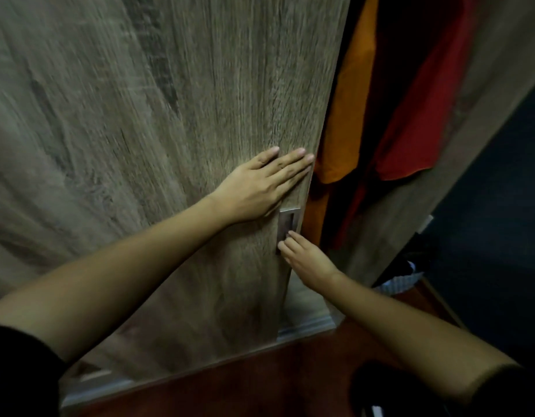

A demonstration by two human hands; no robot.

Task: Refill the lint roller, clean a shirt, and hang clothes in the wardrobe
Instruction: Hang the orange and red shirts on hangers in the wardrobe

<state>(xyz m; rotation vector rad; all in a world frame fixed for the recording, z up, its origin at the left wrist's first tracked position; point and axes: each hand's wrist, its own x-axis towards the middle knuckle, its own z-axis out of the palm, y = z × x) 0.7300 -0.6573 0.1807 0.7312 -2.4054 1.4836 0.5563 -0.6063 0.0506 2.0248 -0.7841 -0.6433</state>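
You are laying your left hand (260,188) flat against the wardrobe door (170,115), fingers straight and together, just short of its right edge and just above the recessed metal handle (289,221). It is grasping nothing, only pressing on the wood, probably so that the panel is not wobbling on the bottom track (305,326). Your right hand (308,260) is reaching in from the near right, its fingertips touching the lower part of that handle. The fingers are lying nearly straight and holding nothing, and whether any tip is hooking into the recess I cannot tell. To the right of the door's edge the wardrobe is standing open by a narrow gap, where an orange garment (347,121) and a red garment (416,121) are hanging side by side, the orange one nearest the door. With both hands on the door you are likely sliding it, though which way is not showing. The lint roller is not appearing in view. Mind the orange cloth, which is hanging close enough to be caught by the door's edge
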